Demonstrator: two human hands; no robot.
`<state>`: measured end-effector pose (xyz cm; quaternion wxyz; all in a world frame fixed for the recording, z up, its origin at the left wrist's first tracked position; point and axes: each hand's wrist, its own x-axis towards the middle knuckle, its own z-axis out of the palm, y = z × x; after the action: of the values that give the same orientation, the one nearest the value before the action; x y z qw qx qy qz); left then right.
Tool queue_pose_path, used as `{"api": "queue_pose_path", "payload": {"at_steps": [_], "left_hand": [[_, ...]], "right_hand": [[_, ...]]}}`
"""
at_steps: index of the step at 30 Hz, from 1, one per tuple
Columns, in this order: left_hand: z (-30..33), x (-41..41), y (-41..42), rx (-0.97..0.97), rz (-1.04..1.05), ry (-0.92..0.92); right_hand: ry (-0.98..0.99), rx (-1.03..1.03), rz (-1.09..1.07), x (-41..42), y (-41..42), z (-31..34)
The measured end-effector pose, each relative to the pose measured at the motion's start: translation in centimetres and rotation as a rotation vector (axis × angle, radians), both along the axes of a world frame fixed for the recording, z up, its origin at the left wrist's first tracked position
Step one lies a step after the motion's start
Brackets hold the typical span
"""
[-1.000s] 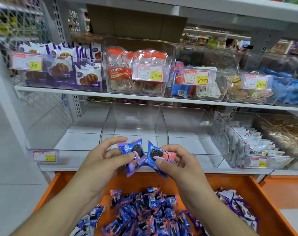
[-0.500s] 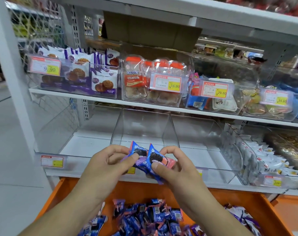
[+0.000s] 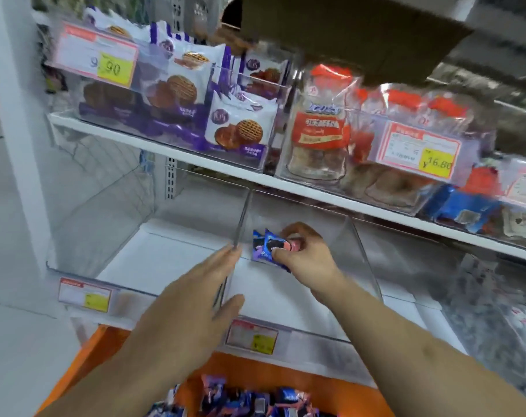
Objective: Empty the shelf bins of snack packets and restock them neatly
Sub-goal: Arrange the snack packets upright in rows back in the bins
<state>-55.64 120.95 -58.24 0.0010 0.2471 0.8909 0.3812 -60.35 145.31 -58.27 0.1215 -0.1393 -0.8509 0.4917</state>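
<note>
- Head view puts our right hand (image 3: 304,254) inside the middle clear bin (image 3: 358,236) on the lower shelf (image 3: 180,257), thumb and fingers pinched around a small bunch of blue snack packets (image 3: 266,246).
- Our left hand (image 3: 192,299) is released, fingers straight, lying along the bin's left divider wall (image 3: 240,224). Whether it presses the wall or only grazes it, we cannot tell through the motion blur.
- The held packets sit low toward the back left of the bin, near the divider. Contact with the bin floor is not clear.
- Remaining stock lies loose in the orange crate (image 3: 105,341) below the shelf edge, so we judge restocking to be at its very start.
- Recommended: we set these packets down against the back corner, faces forward and edges aligned, before letting go, so later rows have a straight line to follow.
- Recommended: we keep the left hand steadying the divider, since a light clear bin may slide as packets are pushed back.
- Risk: slick wrappers can topple or fan out once freed. We should ease the pinch slowly and true them up with the fingertips.
- Upper-shelf bins and price tags (image 3: 251,335) need no handling.
</note>
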Motion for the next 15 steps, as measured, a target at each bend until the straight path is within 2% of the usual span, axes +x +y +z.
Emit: {"api": "queue_pose_path", "payload": {"at_steps": [3,7,15], "left_hand": [[-0.5,-0.3,0.1,-0.009,0.023,0.042],[-0.9,-0.9,0.2,0.004,0.045,0.094],[-1.7,-1.0,0.2,0.018,0.043,0.114]], "right_hand": [[-0.021,0.042,0.006,-3.5,0.4,-1.7],[-0.059,0.232,0.023,-6.4,0.6,-4.4],[-0.003,0.382,-0.078,-7.2,2.0,-6.3]]}}
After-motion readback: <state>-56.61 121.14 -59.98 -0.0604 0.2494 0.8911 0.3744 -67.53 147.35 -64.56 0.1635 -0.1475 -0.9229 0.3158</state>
